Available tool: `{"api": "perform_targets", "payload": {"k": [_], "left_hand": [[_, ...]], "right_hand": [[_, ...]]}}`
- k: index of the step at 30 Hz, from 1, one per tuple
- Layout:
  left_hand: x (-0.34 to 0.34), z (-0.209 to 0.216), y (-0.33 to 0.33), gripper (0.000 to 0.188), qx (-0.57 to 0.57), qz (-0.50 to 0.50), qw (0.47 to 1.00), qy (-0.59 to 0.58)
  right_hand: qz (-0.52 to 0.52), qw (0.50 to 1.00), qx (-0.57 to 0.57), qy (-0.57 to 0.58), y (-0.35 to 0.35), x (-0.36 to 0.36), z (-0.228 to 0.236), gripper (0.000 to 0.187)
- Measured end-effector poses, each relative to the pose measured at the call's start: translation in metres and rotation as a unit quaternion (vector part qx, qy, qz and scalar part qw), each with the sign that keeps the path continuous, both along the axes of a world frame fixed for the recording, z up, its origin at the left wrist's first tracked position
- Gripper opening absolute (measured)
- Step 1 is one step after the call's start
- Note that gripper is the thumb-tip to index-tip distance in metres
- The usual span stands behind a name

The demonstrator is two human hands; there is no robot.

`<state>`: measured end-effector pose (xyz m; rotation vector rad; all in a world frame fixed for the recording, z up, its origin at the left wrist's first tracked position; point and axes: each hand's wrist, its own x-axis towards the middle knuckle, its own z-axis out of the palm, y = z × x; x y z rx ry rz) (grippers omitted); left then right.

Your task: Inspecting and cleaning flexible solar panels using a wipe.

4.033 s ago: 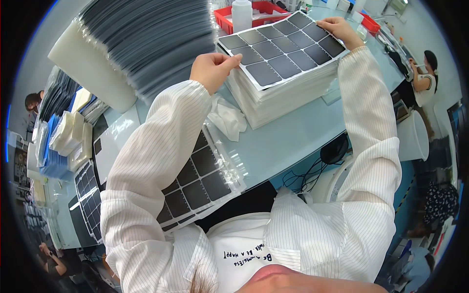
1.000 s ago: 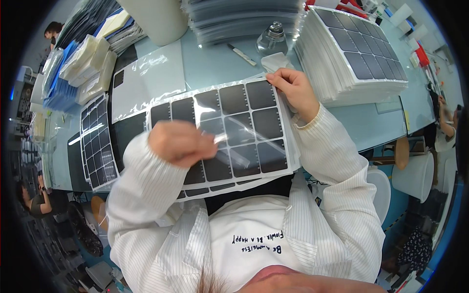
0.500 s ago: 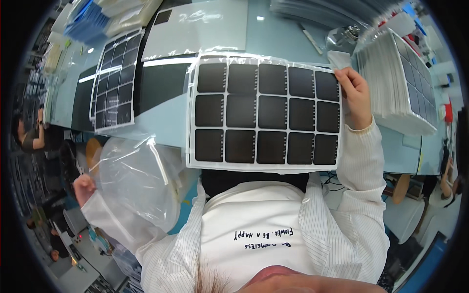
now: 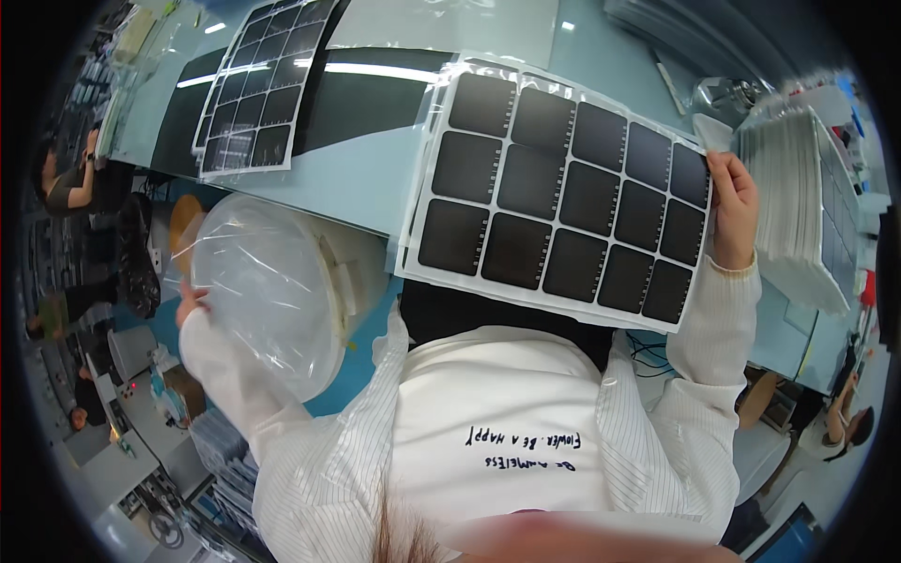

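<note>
My right hand (image 4: pixel 734 202) grips the right edge of a white sheet with rows of black rounded squares (image 4: pixel 587 202). The sheet lies tilted over the table's near edge, its lower part above my lap. A small crumpled white piece (image 4: pixel 715 133) sticks up beside my right fingertips. To the left, my left hand (image 4: pixel 191 302) is closed on a thin clear plastic film (image 4: pixel 181 246) at the rim of a round white bin (image 4: pixel 336 281). Clear plastic also spreads across the bin's mouth; where the film in my hand ends is hard to make out.
A similar sheet of black squares (image 4: pixel 258 94) lies farther left on the pale blue table (image 4: pixel 361 178). At the right stands a tall stack of sheets (image 4: pixel 784 197), with a glass and metal bottle (image 4: pixel 727 96) behind it. Other people are at the far sides.
The view has turned, so the sheet now appears slanted and farther right. My left hand has moved with the film closer to the bin. My right hand keeps its hold.
</note>
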<state>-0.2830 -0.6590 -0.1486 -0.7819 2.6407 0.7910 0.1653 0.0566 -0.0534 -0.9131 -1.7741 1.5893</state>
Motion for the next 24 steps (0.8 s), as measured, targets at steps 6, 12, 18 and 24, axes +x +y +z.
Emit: {"api": "perform_targets", "payload": {"k": [6, 12, 18, 24], "left_hand": [[0.034, -0.073, 0.017, 0.064, -0.191, -0.192, 0.963, 0.005], [0.058, 0.082, 0.180, 0.016, 0.027, -0.288, 0.868, 0.404], [0.129, 0.132, 0.331, 0.004, 0.167, -0.541, 0.709, 0.419], [0.156, 0.129, 0.416, 0.010, 0.235, -0.699, 0.600, 0.311]], "right_hand": [[-0.003, 1.000, 0.007, -0.002, -0.005, -0.009, 0.000, 0.018], [-0.031, 0.999, 0.000, -0.029, -0.001, 0.004, 0.004, 0.019], [0.000, 0.998, -0.011, -0.064, -0.004, 0.015, 0.017, 0.019], [0.046, 0.988, -0.014, -0.150, -0.038, 0.035, 0.045, 0.017]]}}
